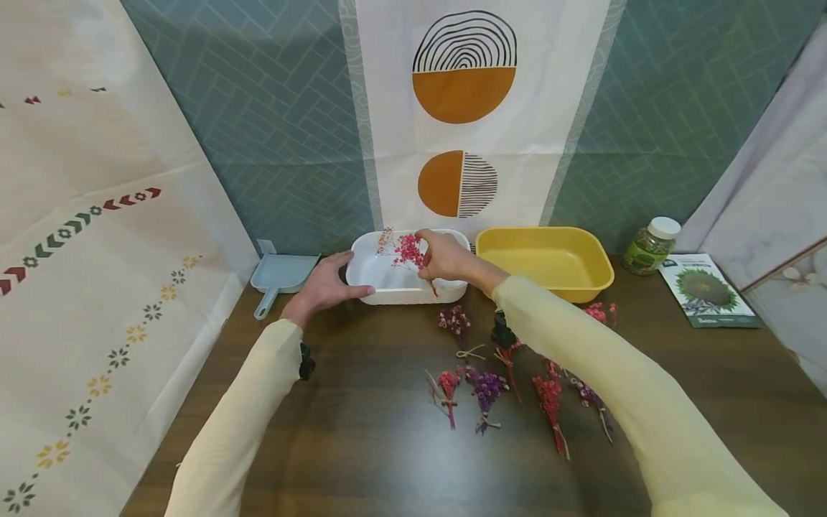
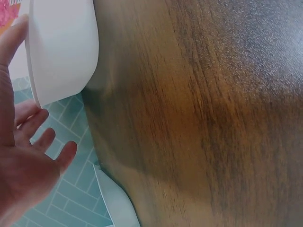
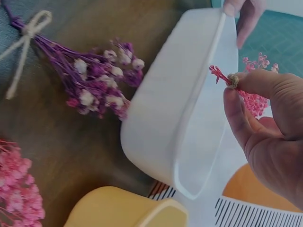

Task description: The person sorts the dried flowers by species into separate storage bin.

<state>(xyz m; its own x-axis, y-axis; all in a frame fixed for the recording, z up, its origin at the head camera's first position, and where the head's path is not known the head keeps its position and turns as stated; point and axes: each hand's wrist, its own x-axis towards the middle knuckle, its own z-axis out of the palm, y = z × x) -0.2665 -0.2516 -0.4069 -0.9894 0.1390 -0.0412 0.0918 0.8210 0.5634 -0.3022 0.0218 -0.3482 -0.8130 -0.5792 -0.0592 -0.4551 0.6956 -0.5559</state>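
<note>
A small bunch of pink dried flowers [image 1: 408, 251] hangs over the white plastic tub [image 1: 413, 296], its stems tied with twine. My right hand [image 1: 446, 256] pinches it at the tie between thumb and fingertips, as the right wrist view shows, with the cut stem ends [image 3: 218, 73] poking out. At the tub's left end, my left hand [image 1: 326, 283] holds the rim, thumb at the front side and forefinger at the back corner. Its other fingers [image 2: 45, 139] are spread loosely off the wall. A purple and white bunch [image 3: 102, 80] lies just in front of the tub.
Right of the white tub stands a yellow tub [image 1: 545, 262]. Several tied bunches, including a purple one [image 1: 487, 391] and a red one [image 1: 549, 402], lie on the wooden table [image 1: 362, 445]. A dustpan [image 1: 284, 273] sits left; a jar [image 1: 651, 248] and seed packet [image 1: 707, 291] sit right.
</note>
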